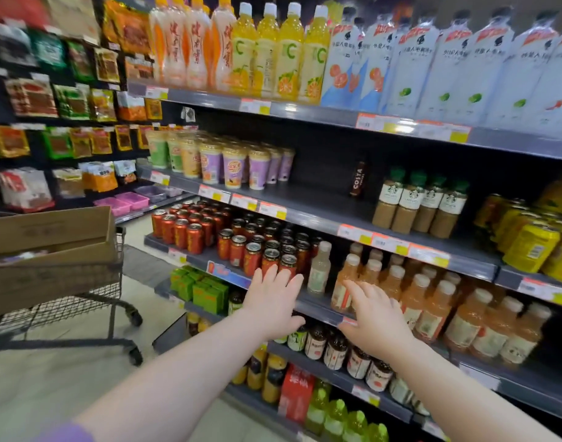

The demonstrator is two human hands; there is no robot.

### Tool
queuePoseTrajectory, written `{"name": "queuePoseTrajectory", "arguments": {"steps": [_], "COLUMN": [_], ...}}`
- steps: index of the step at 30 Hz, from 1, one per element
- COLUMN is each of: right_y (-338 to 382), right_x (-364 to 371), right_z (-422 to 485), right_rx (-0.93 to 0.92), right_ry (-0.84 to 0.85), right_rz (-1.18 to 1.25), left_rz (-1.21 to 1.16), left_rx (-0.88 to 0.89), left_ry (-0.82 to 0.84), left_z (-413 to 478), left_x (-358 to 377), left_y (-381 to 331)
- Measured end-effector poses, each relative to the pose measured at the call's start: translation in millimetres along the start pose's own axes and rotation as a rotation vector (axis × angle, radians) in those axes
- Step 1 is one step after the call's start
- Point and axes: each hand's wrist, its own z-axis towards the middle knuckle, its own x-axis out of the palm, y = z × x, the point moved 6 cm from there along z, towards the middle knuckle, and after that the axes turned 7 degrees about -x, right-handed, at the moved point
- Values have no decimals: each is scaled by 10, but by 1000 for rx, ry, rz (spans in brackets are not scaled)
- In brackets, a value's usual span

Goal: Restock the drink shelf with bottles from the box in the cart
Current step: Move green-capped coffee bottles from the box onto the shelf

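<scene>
Orange white-capped plastic bottles (434,309) fill the grey metal shelf (318,308) beyond the left hand (273,301) and right hand (377,320), both empty with fingers spread.

Bright overhead light, blurred warped edges

A pale tiled floor (50,387) runs down a shop aisle. Dark grey metal shelving (321,199) with a black back panel (324,151) fills the right side, with orange and yellow price tags (389,244) along its front edges. At the far left, snack packets (72,102) hang on a dark wall rack. Overhead light glints on the shelf edges.
</scene>
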Motion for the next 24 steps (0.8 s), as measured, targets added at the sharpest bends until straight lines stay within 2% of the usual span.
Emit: {"name": "queuePoseTrajectory", "arguments": {"steps": [5, 9, 15, 19, 24], "right_y": [937, 2191, 4165, 5151, 5966], "right_x": [86, 313, 751, 924, 1074], "right_z": [276, 616, 957, 1078, 1398], "right_rx": [-42, -148, -348, -476, -562], "right_ry": [41, 58, 117, 150, 189], "right_rz": [-11, 27, 106, 113, 99], "left_rz": [-30, -27, 16, 37, 2], "left_rx": [-77, -208, -462, -583, -701], "left_ry": [-33, 12, -7, -4, -22], "left_z": [-380, -900, -1899, -2405, -2780], "left_x": [21, 109, 71, 59, 162], "left_y": [993, 2302, 4249, 5048, 5732]}}
